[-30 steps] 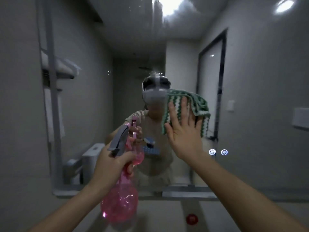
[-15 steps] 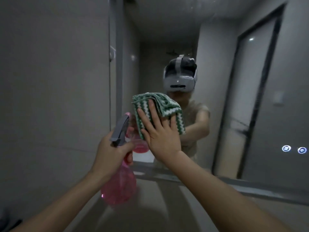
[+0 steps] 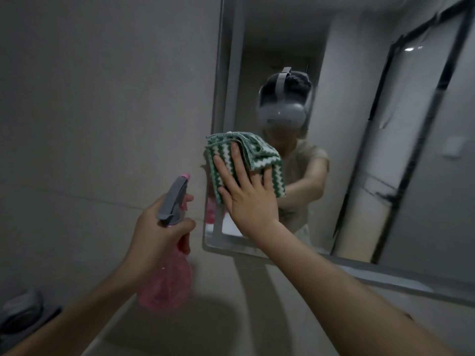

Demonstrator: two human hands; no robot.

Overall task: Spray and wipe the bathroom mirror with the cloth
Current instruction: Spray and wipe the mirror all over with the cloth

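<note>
The cloth (image 3: 259, 156), a green-and-white zigzag knit folded into a thick pad, lies pressed against the mirror (image 3: 359, 150) near its lower left corner, just inside the left edge, held there by the right hand (image 3: 246, 194) with straight, spread fingers laid flat across it. It looks soft, light and limp: its loose folds bunch above the fingertips and one flap hangs down at the right, so it is likely to crumple or slip off unless the whole palm keeps it flat to the glass; a broad, open-handed press over its middle seems the sound way to drive it. The looped texture should grip damp glass a little and drag rather than glide. The mirror is a hard, smooth, rigid pane in a thin pale frame with a rounded corner, fixed to a matt grey wall (image 3: 102, 111); it probably takes steady pressure but not a knock. The left hand (image 3: 156, 235) is wrapped round the neck of the spray bottle (image 3: 168, 273), fingers curled below the grey trigger head, with the nozzle pointing towards the mirror's left edge. The bottle is translucent pink plastic with a round, bulbous body; how full it is cannot be read, so its weight is uncertain. Slick plastic like that is best held at the narrow neck, as here.
</note>
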